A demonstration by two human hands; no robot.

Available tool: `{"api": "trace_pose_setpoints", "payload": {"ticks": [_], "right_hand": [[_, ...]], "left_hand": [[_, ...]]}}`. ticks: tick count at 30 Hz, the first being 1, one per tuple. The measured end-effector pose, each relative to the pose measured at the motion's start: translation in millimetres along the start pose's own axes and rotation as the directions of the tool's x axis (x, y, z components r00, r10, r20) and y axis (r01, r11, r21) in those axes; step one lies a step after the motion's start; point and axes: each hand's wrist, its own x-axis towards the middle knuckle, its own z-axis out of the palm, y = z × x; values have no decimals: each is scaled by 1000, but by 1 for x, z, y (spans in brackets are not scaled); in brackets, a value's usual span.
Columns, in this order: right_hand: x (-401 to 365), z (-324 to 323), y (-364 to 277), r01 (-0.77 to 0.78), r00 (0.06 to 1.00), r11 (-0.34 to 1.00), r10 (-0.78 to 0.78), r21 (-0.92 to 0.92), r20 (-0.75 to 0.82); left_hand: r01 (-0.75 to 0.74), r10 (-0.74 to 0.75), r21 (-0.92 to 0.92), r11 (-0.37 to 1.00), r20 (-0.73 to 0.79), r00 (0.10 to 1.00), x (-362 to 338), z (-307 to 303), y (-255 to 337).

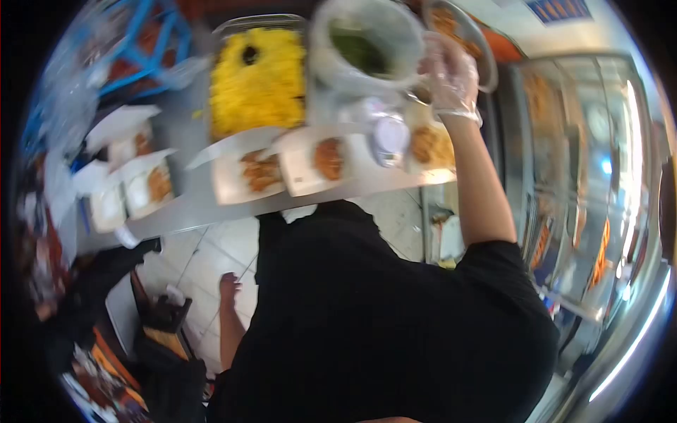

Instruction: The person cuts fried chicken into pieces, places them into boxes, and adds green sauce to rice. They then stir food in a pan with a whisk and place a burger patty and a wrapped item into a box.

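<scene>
My right hand (453, 76), in a clear plastic glove, is at the right rim of a white tub (326, 69) with chopped greens (361, 53) inside. Blur hides whether its fingers grip anything. Behind that hand is a metal bowl (489, 70) of orange-brown food. My left hand (229, 287) hangs low over the floor, away from the counter, bare and loosely open with nothing visible in it. Two open white paper boxes, a left one (227, 185) and a right one (297, 176), hold browned meat pieces at the counter's front edge.
A glass-sided tray of yellow rice (259, 81) stands behind the boxes. More open boxes (144, 185) sit at left, near a blue plastic crate (134, 53). A white-lidded jar (390, 137) and a container of tan food (431, 146) stand at right, before a glass display cabinet (564, 176).
</scene>
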Motion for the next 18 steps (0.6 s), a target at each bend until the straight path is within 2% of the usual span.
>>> {"api": "trace_pose_setpoints", "payload": {"ticks": [1,2,3,4,5,6,7,8,10,11,13,14,15,17,18], "right_hand": [[-21,-35,37,-152,953,970,195,191,-232],[-39,-67,88,-286,856,932,352,222,-379],[-64,-93,173,-368,795,930,321,11,-515],[-90,-107,183,-486,783,864,363,-131,-504],[-127,-112,234,-547,805,817,455,-182,-381],[-164,-117,262,-351,936,823,312,-447,-160],[-184,-115,264,-224,958,838,282,-497,44],[-198,-105,259,-82,940,851,239,-519,243],[-203,-92,238,56,862,850,223,-523,455],[-197,-80,237,54,862,860,216,-507,458],[-187,-55,240,78,877,869,173,-488,448],[-182,-42,245,74,875,879,170,-472,453],[-179,-28,251,44,896,875,179,-483,406],[-177,-20,257,4,919,875,187,-483,346],[-172,-19,259,-72,903,877,260,-476,342]], "left_hand": [[105,-105,60,993,0,994,17,10,32],[170,-161,147,974,-70,984,10,38,76],[146,-131,156,977,-105,986,15,59,90],[143,-129,183,973,-88,988,13,80,105],[138,-126,212,967,-70,990,11,98,120],[101,-102,263,959,-10,995,12,119,129],[64,-84,312,948,50,995,11,141,138],[65,-88,390,919,42,995,0,169,156],[15,-53,521,854,58,997,-23,230,190],[-26,-24,579,815,78,997,-30,247,200],[-251,76,728,638,265,961,-7,257,187],[-242,98,706,665,239,966,-51,286,222],[-231,97,717,658,224,970,-53,286,222],[-249,129,632,734,231,964,-48,284,222],[-235,149,633,737,186,971,-49,282,221]]}}
